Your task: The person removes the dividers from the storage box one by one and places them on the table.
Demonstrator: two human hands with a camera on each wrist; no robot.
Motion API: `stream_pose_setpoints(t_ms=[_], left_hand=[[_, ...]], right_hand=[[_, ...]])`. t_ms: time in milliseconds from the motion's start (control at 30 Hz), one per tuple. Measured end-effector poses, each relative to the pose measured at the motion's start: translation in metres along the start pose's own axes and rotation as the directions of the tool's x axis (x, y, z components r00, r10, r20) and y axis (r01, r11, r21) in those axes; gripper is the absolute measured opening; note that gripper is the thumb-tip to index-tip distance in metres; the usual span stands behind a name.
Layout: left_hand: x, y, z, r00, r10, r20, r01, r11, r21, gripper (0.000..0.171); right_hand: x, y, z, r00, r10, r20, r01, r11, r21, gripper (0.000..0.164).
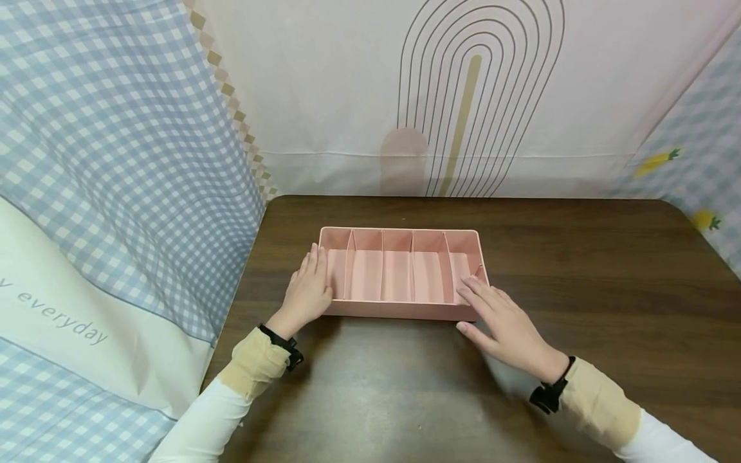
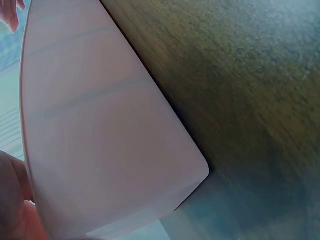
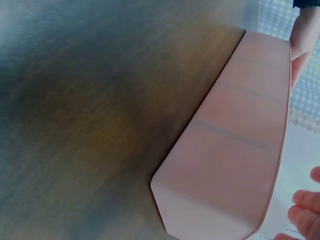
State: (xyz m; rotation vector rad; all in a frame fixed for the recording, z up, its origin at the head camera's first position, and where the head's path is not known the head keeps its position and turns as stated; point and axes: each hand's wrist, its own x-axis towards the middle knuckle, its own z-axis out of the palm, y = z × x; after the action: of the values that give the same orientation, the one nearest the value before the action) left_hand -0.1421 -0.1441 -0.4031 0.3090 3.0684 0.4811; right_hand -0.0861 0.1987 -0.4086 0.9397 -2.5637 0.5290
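A pink plastic organizer box (image 1: 399, 310) with several side-by-side compartments sits flat on the brown table. My left hand (image 1: 303, 286) rests on the box's left end, its fingers extended along the rim. In the left wrist view, part of that hand (image 2: 12, 192) shows at the rim above the front wall. My right hand (image 1: 512, 325) is over the right front corner, fingers fairly straight and spread, thumb in front of the box. From the right wrist, its fingertips (image 3: 306, 212) appear apart from the box wall (image 3: 225, 145). No contents show inside the compartments.
The dark wood-grain table (image 1: 590, 276) extends around the box and ends at a white patterned cloth (image 1: 324, 96) behind. Blue checked fabric (image 1: 133, 141) hangs at the left edge, and more checked cloth (image 1: 706, 148) is at the right.
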Motion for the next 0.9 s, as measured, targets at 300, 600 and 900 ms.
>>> stream_pose_setpoints(t_ms=[300,600,900], left_hand=[[0.007,0.0,0.004,1.0,-0.02,0.022,0.021,0.997,-0.079,0.069],[0.014,0.002,0.008,0.997,-0.063,0.034,0.068,0.984,-0.167,0.071],[0.019,0.002,0.012,0.991,-0.132,-0.017,0.126,0.973,-0.194,0.067]], right_hand=[[0.016,-0.001,0.0,0.982,0.179,0.052,-0.18,0.984,-0.001,0.05],[0.029,-0.003,0.001,0.949,0.298,0.104,-0.301,0.953,0.018,0.045],[0.039,0.0,0.007,0.937,0.338,0.092,-0.343,0.938,0.05,0.039]])
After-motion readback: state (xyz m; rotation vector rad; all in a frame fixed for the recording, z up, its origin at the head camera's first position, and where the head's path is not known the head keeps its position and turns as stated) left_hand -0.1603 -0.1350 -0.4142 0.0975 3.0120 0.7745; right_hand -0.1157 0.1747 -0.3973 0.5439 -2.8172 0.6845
